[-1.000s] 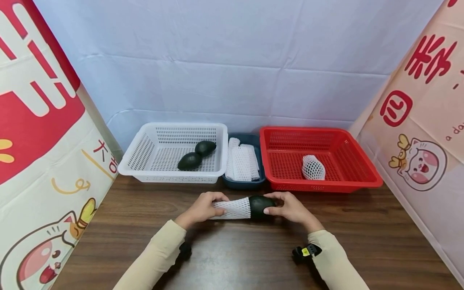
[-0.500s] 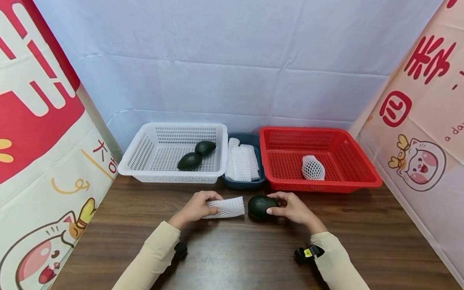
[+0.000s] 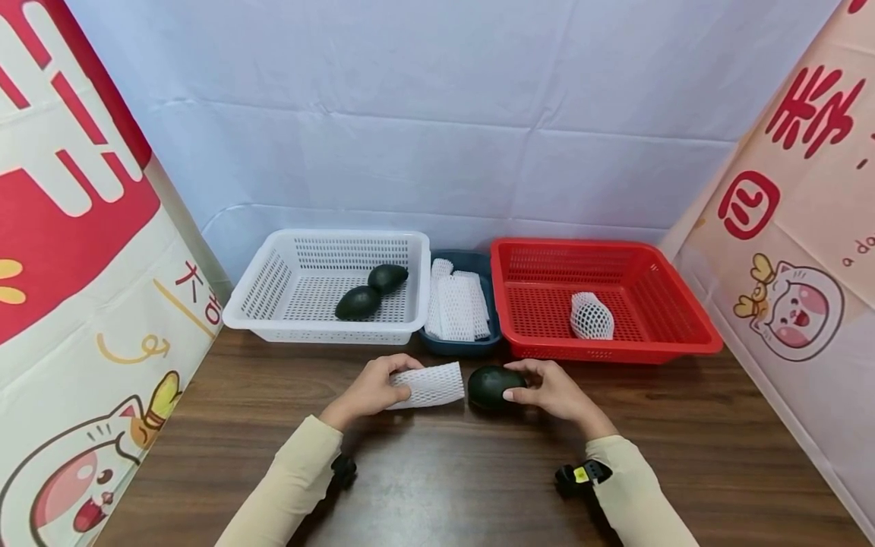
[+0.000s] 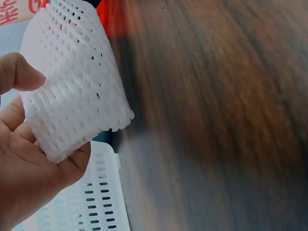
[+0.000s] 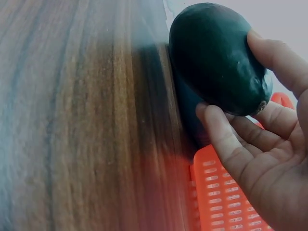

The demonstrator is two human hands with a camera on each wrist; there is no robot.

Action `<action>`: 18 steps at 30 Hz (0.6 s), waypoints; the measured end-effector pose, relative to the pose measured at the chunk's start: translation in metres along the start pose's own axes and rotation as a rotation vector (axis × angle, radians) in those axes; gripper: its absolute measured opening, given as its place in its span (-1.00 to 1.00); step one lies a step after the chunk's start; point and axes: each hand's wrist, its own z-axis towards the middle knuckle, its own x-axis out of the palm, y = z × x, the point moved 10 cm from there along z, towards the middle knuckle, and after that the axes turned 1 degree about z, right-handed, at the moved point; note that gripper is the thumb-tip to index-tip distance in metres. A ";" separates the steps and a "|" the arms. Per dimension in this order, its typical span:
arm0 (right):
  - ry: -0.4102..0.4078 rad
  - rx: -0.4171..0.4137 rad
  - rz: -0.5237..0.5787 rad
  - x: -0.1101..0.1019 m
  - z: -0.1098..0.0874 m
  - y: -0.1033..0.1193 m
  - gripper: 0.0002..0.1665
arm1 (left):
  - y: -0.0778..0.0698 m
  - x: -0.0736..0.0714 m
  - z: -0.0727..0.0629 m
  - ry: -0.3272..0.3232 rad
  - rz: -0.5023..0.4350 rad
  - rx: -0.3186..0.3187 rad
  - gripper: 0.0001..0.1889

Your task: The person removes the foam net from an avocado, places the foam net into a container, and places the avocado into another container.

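Note:
My left hand [image 3: 374, 389] pinches a white foam net sleeve [image 3: 437, 385] by its left end, thumb in front and fingers behind. The sleeve's other end points right, toward a dark green avocado [image 3: 488, 387]. My right hand [image 3: 552, 392] grips that avocado at its right end between thumb and fingers. A narrow gap separates sleeve and fruit in the head view. Up close in the left wrist view, the foam net [image 4: 77, 82] looks flattened under the thumb. The right wrist view shows the smooth avocado [image 5: 216, 57] with its stem end near the palm.
Behind the hands stand a white basket [image 3: 328, 328] with two avocados [image 3: 358, 302], a dark blue tray [image 3: 459, 349] with several foam sleeves [image 3: 456, 308], and a red basket [image 3: 615, 350] holding one net-wrapped fruit [image 3: 591, 316]. All rest on a wooden table [image 3: 451, 486].
A second ago the sleeve's right end met the avocado; the left hand has since drawn it leftward, opening a gap. The sleeve's free end has lifted slightly. The right hand keeps its grip.

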 end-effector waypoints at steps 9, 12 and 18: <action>-0.022 0.022 -0.023 -0.010 -0.005 -0.007 -0.43 | -0.006 -0.007 0.007 -0.134 -0.012 0.046 -0.65; -0.031 0.043 -0.009 -0.014 -0.009 -0.008 -0.40 | -0.022 -0.011 0.006 -0.164 -0.050 0.064 -0.65; -0.027 0.045 0.007 -0.021 -0.019 0.022 -0.45 | -0.059 -0.024 0.005 -0.233 -0.123 0.083 -0.66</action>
